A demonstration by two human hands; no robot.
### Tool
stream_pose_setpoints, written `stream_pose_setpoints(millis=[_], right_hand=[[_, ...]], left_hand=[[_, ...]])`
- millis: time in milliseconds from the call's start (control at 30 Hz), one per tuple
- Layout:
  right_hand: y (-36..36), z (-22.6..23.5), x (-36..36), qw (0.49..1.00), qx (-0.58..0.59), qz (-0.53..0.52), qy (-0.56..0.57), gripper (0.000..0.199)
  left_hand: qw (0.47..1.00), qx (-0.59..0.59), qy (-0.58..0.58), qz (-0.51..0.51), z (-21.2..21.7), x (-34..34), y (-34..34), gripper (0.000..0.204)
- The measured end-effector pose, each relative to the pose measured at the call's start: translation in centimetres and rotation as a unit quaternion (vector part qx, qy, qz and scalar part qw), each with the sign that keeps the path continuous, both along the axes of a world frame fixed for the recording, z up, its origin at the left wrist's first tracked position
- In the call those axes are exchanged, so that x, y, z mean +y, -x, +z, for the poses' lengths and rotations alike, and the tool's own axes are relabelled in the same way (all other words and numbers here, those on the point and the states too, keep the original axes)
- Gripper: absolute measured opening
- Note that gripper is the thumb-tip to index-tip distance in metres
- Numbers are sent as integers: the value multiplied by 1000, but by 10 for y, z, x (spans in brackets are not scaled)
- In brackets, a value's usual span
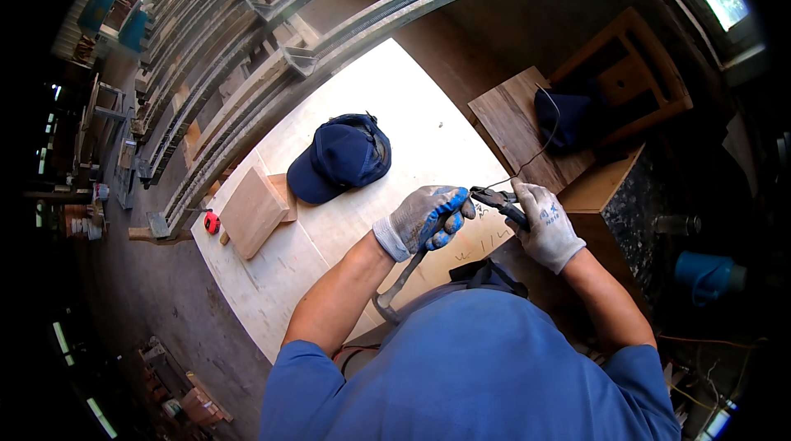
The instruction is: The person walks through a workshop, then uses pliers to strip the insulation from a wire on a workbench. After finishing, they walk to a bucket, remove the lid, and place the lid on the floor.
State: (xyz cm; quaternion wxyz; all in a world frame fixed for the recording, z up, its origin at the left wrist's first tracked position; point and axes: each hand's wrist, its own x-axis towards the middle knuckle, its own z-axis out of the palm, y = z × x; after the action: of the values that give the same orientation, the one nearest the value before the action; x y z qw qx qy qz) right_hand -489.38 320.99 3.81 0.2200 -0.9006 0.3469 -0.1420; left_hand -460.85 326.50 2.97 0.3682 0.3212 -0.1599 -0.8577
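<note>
Past three o'clock from the cap [342, 157], right hand [545, 224] clasps pliers [497, 202], left hand [434, 217] hammer [402, 278]; wire [545, 147] bent, apparently uncut

From where I stand, I see a plain blue top [478, 367] with short sleeves [643, 383] that leave both forearms [338, 289] bare. The left hand [432, 220] wears a grey knit glove [409, 215], coated bright blue over part of the fingers and smudged dark, with a pale ribbed cuff [390, 241]. The right hand [547, 227] has a whitish-grey glove [556, 239], a small blue printed mark [549, 214] on its back.
</note>
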Motion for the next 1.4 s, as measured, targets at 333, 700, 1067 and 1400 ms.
stream_pose_setpoints(millis=[333, 700, 1067, 1400], right_hand=[[-2, 11, -7, 988, -7, -28, -151, 46], [-12, 15, 13, 940, 40, -123, -316, 34], [-1, 10, 11, 921, 20, -82, -381, 63], [-14, 17, 19, 970, 36, -73, -227, 63]], left_hand=[[997, -77, 4, -3, 15, 0, 8, 38], [982, -186, -1, 29, 33, -2, 20, 34], [988, -149, 11, 41, 19, -2, 6, 33], [980, -198, 9, 25, 26, -1, 11, 33]])
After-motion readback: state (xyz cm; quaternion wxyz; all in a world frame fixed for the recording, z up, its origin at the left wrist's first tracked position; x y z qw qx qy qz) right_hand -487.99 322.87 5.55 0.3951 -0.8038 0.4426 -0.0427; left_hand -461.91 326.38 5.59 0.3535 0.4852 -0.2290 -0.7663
